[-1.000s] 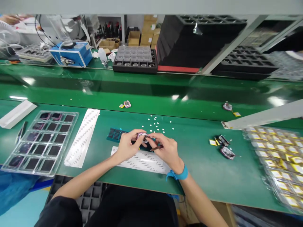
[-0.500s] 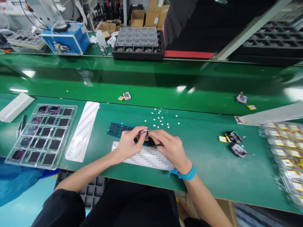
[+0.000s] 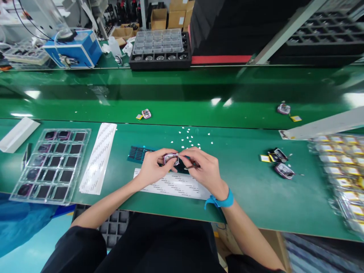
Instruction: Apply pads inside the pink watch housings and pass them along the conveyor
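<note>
Between the fingers and thumb of my left hand is a small watch case with a purple rim, its open inner side now facing me. My right hand pinches at the case's right edge; what lies between those fingertips is too small to make out. A dark slim tool that looks like tweezers is tucked in the same hand. Below my hands lies a printed white strip sheet. A sheet of black strips lies left of them, and several small white bits are scattered beyond.
To the left are a clear tray of dark screens, another printed sheet and a white box. Opened watch cases with yellow batteries lie right. Trays of yellow-edged parts fill the far right. A blue machine stands behind.
The watch case has tilted, so more of its inside shows. My right fingers have shifted slightly along its edge. The whole view has moved a little.
</note>
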`<state>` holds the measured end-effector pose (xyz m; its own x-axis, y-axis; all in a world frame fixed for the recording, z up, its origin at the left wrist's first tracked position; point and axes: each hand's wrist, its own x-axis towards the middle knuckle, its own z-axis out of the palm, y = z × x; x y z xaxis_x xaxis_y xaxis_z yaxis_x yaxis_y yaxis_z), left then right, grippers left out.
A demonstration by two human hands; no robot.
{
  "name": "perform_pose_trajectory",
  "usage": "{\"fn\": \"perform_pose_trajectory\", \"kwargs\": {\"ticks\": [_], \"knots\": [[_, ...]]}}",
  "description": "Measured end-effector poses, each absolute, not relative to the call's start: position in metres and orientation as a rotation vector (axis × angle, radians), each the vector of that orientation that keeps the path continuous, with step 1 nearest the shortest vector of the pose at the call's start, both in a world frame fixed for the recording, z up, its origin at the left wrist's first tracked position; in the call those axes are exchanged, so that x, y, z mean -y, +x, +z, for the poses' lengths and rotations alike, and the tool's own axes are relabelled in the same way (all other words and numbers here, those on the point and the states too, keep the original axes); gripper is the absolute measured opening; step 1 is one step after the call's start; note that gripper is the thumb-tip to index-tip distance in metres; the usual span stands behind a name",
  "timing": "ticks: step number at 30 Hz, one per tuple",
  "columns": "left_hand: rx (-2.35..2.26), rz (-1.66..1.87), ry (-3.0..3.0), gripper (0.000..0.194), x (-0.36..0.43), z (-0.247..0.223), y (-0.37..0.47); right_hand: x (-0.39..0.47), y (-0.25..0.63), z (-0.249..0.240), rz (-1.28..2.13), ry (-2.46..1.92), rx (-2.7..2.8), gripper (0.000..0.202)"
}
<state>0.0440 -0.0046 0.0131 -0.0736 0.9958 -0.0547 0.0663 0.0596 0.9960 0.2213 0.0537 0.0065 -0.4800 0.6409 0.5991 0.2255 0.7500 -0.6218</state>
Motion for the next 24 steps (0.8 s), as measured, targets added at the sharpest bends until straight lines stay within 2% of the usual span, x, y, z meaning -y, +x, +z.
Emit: {"fn": "perform_pose_trajectory", "kwargs": {"ticks": [7,11,17,24], "knots": [[-1.297,1.176,1.099,0.02,0.003,0.009,0.045,-0.052,0.222,0.007,0.544,-0.666,2.119,0.012],[-1.345,1.154,1.163,0.018,0.003,0.008,0.044,-0.05,0.225,0.001,0.338,-0.715,2.21,0.018],[-1.306,1.121,1.118,0.019,0.002,0.004,0.045,-0.048,0.233,-0.008,0.09,-0.707,2.385,0.042],[-1.262,1.069,1.019,0.024,0.003,0.005,0.047,-0.067,0.236,-0.01,0.06,-1.167,2.245,0.045]]}}
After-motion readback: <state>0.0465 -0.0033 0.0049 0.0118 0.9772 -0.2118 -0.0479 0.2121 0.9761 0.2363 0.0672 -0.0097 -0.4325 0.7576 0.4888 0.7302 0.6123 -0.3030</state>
